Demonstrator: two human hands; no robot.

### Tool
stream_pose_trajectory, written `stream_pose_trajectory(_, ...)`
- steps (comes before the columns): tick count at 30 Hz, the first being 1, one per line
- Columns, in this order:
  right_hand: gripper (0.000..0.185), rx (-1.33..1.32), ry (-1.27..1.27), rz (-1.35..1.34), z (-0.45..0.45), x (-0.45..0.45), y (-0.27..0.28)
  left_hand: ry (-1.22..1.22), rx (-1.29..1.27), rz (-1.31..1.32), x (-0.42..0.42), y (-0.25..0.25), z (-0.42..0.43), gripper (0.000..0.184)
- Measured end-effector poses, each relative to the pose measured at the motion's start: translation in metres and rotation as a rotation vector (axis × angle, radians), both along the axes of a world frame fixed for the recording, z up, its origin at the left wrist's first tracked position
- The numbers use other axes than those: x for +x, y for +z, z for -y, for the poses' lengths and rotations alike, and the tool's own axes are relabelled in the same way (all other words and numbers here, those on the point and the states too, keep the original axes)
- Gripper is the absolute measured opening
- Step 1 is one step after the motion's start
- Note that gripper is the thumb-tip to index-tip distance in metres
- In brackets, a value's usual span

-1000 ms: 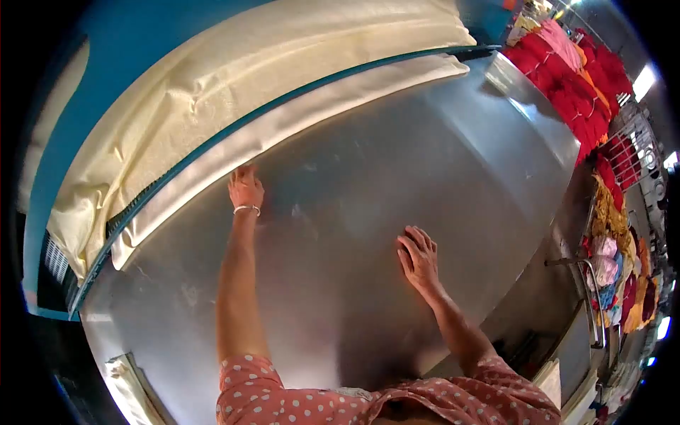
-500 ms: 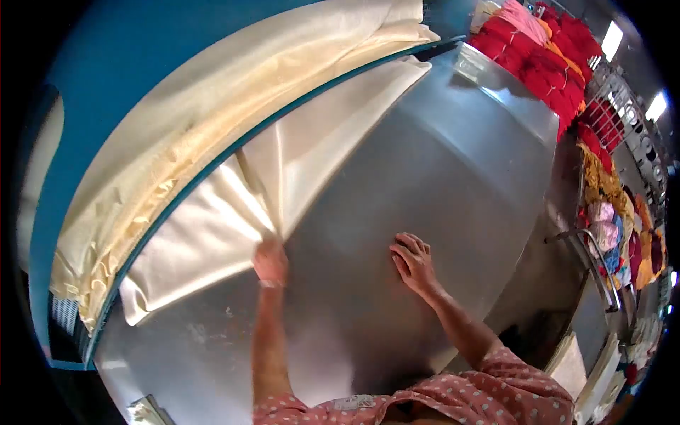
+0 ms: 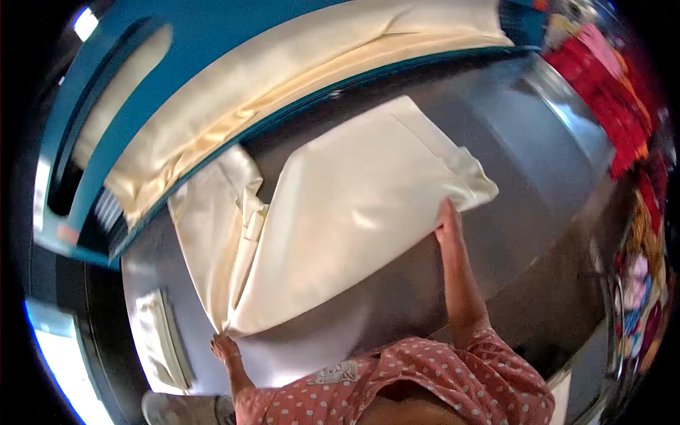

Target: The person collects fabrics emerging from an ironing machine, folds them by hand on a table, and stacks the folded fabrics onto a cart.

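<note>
Cloth (image 3: 354,212) lies mid-frame, its gathered corner pinched tight in the left hand (image 3: 225,347) at lower left of centre. The right hand (image 3: 448,221), right of centre, is at the near edge; its fingers are partly hidden, so from here I can't tell how firmly they close. If that side is only lightly held, the smooth fabric could slip off and drop askew.

Deep folds run up from the pinched corner, and I'd worry about creases setting there if they get pressed flat as they are. The far left end reaches the blue machine (image 3: 234,42); whether it's caught at the lip I can't see, but a hard pull on a snag could stretch it.

Beneath is a metal table (image 3: 528,191), slick enough, I'd judge, for everything to slide. At lower left a folded strip (image 3: 157,340) sits near the left hand, where a wide sweep might knock it.
</note>
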State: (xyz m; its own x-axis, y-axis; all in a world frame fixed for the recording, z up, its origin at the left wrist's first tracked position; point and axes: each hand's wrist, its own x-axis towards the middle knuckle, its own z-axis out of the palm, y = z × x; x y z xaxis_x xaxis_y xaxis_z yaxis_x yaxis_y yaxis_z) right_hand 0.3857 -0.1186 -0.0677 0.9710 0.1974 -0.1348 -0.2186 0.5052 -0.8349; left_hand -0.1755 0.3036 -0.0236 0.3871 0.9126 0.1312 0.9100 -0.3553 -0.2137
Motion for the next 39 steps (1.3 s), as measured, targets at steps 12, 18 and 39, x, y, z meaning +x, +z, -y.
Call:
stream_pose_trajectory(12, 0.047, -0.508, -0.58, 0.271, 0.298, 0.038, 0.077, -0.92, -0.346, 0.626, 0.11, -0.03, 0.197, 0.026)
stream_pose_trajectory(18, 0.039, -1.156, -0.234, 0.618, 0.087, 0.018, 0.052, -1.092, -1.15, 1.01, 0.29, 0.038, 0.269, 0.074)
stream_pose_trajectory(39, 0.03, -1.45, -0.206, 0.273, 0.15, -0.186, 0.036, -0.257, -0.76, 1.514, 0.139, -0.076, -0.127, 0.03)
